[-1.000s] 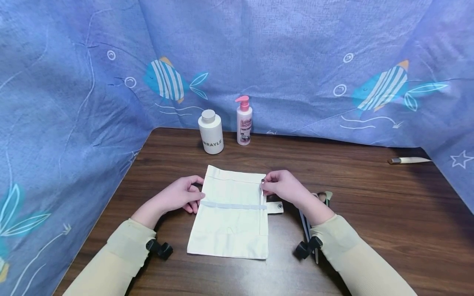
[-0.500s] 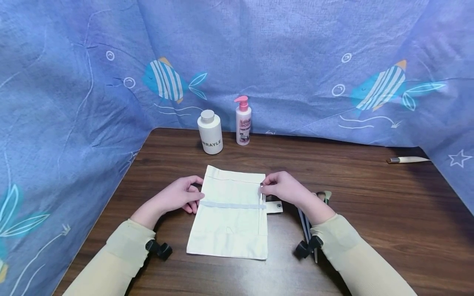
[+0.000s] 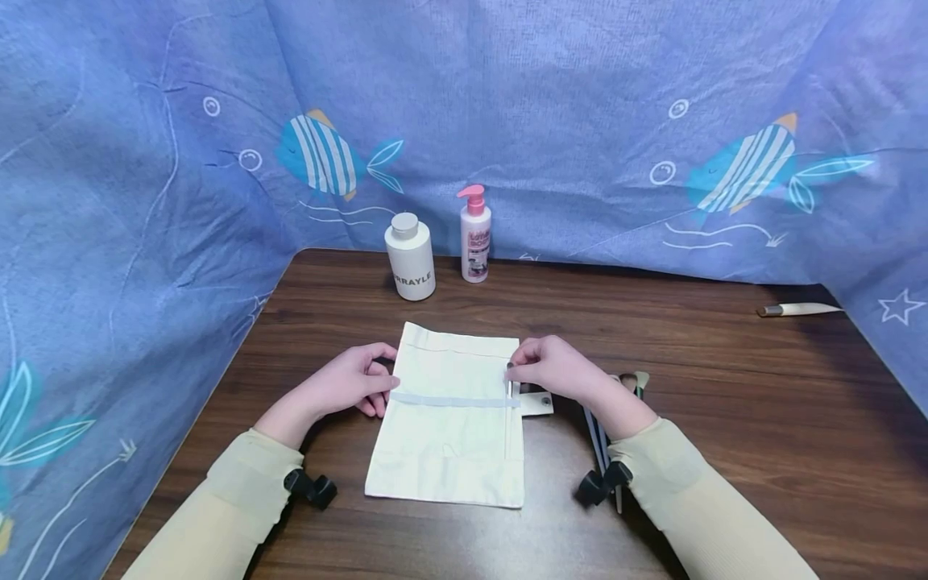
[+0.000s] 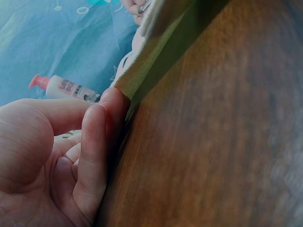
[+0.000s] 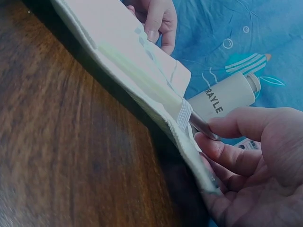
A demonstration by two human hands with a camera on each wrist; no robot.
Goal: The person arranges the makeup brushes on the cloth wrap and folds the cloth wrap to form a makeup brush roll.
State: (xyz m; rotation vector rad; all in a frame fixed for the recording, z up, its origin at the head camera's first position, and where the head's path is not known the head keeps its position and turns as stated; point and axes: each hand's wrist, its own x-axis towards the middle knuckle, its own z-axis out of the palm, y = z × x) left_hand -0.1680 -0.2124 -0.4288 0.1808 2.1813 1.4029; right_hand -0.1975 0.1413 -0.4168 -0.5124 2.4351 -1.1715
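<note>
A white cloth brush roll (image 3: 449, 439) lies spread out, crossed by a grey elastic band (image 3: 449, 401), with a snap tab (image 3: 536, 404) at its right side. My left hand (image 3: 355, 383) pinches the roll's left edge between thumb and finger. At the upper right of the roll, my right hand (image 3: 554, 366) pinches a slim makeup brush (image 5: 202, 125) near its silver ferrule. The brush's handle passes under the elastic along the right edge, its lower part inside the cloth. In the right wrist view, the brush's end is covered by the fingers.
Beneath my right forearm lie several loose brushes (image 3: 641, 382). A white bottle (image 3: 412, 262) and a pink-topped lotion pump bottle (image 3: 475, 246) stand at the back. Another brush (image 3: 801, 309) lies at the far right edge. A blue fish-print curtain (image 3: 544, 121) closes off the back.
My right hand has lowered the brush slightly toward the near edge, so its dark end sits closer to the elastic. My left hand keeps its hold on the roll.
</note>
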